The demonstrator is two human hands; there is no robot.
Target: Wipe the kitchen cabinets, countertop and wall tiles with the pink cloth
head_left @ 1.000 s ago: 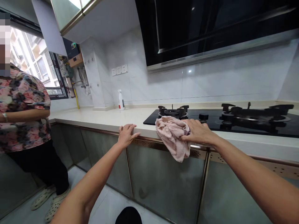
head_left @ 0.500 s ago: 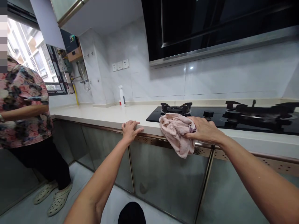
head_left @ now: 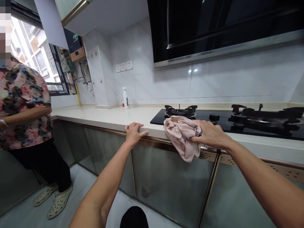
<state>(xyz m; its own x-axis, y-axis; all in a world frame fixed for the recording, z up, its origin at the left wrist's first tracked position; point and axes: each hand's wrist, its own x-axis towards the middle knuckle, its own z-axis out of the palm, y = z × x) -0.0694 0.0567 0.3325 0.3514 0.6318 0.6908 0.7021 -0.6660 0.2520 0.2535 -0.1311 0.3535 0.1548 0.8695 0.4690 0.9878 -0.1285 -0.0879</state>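
My right hand (head_left: 211, 134) grips a pink towel (head_left: 182, 136), bunched up over the front edge of the counter by the stove. Part of the cloth hangs down in front of the cabinet's metal trim. Further left, my left hand (head_left: 135, 133) rests on the edge of the white countertop (head_left: 104, 117) with its fingers and thumb apart, holding nothing. Just behind the towel lies the black gas stove (head_left: 201, 115), with its burners and pan supports on top.
A white spray bottle (head_left: 125, 98) stands at the back of the counter by the wall. Overhead hangs a black range hood (head_left: 220, 28). Glass-fronted cabinets (head_left: 171, 180) run below the counter. At the left stands another person in a floral shirt (head_left: 26, 95).
The whole view has shifted slightly, so things appear a little further right. Both hands and the towel keep nearly the same places at the counter edge.
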